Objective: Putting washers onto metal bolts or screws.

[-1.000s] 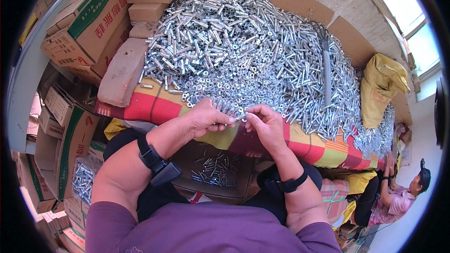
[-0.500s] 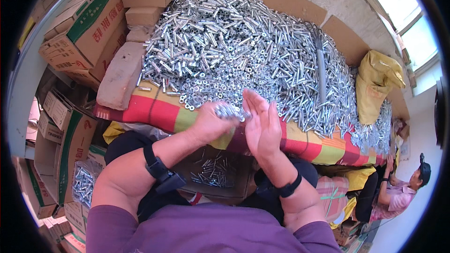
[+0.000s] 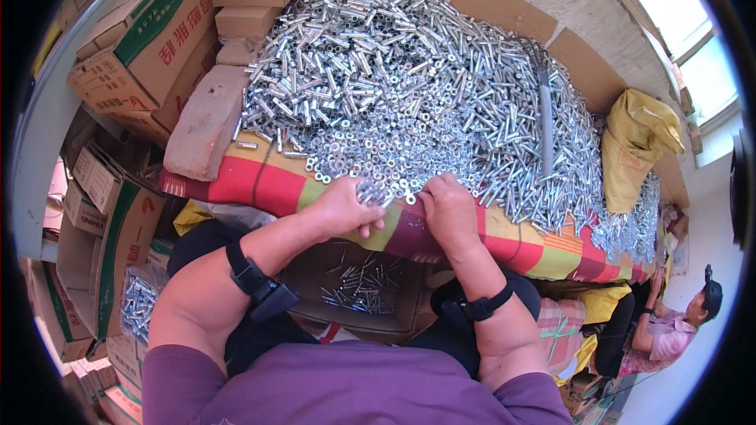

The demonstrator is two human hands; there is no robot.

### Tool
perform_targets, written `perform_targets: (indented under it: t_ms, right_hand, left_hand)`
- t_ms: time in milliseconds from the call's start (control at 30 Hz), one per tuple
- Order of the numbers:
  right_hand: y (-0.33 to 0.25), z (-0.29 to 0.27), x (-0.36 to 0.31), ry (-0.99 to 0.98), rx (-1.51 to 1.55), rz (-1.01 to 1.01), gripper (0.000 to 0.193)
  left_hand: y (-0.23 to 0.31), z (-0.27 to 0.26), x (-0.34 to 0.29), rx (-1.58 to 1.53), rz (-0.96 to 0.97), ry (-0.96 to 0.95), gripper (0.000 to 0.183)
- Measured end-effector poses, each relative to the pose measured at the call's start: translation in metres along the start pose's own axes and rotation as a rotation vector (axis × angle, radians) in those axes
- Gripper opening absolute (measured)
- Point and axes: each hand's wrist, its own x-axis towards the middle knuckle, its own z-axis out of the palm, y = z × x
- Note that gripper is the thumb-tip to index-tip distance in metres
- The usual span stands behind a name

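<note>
Since half a second ago, the bare right hand [image 3: 453, 211] is turning from flat and open to back-side up, with its fingers curling. The tight bunch of shiny silver metal pieces [image 3: 370, 191] is sitting in the bare left hand [image 3: 340, 208], which is closing around it just over the front edge of the blanket. The right hand's fingertips are pointing in toward the bunch, but I cannot tell if they are pinching anything. A small gap is staying between the two hands.

Just past them, small round silver metal nuts [image 3: 409, 145] are spreading out close to the edge. Short silver metal tubes [image 3: 331, 55] are heaping up behind on the left, and thin silver metal bolts [image 3: 504, 126] are lying on the right. Under the heap, a red, yellow and green checked cloth blanket [image 3: 272, 189] is showing as a strip along the front. A rough pinkish-grey block [image 3: 206, 122] is standing at the left edge, and a wrinkled yellow sack [image 3: 634, 142] is closing off the right. Below, between the forearms, an open brown cardboard box [image 3: 409, 291] is leaving some room.
</note>
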Motion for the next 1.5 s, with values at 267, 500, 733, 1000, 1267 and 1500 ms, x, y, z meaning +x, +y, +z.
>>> perform_targets:
  t_ms: [267, 500, 733, 1000, 1267, 1500]
  right_hand:
    - [-0.009, -0.006, 0.003, -0.040, 0.204, -0.029, 0.008]
    - [-0.018, 0.008, -0.001, -0.119, -0.041, -0.005, 0.012]
    - [-0.011, -0.005, -0.002, -0.156, 0.148, 0.034, 0.013]
    - [-0.013, -0.010, 0.001, -0.416, 1.272, 0.535, 0.008]
    - [-0.014, -0.007, 0.004, -0.420, 1.695, 0.695, 0.005]
    - [0.001, 0.011, 0.013, -0.022, -0.056, -0.196, 0.010]
  left_hand:
    - [0.000, -0.001, 0.010, -0.045, 0.122, 0.198, 0.007]
    - [-0.012, -0.001, 0.016, -0.006, 0.170, 0.235, 0.009]
    - [-0.017, -0.002, 0.013, 0.153, 0.201, 0.250, 0.019]
    - [-0.013, 0.003, 0.008, 0.230, 0.373, 0.142, 0.015]
    - [-0.004, -0.006, 0.010, 0.229, 0.596, 0.123, 0.017]
    - [-0.004, 0.000, 0.015, -0.115, 0.229, 0.167, 0.011]
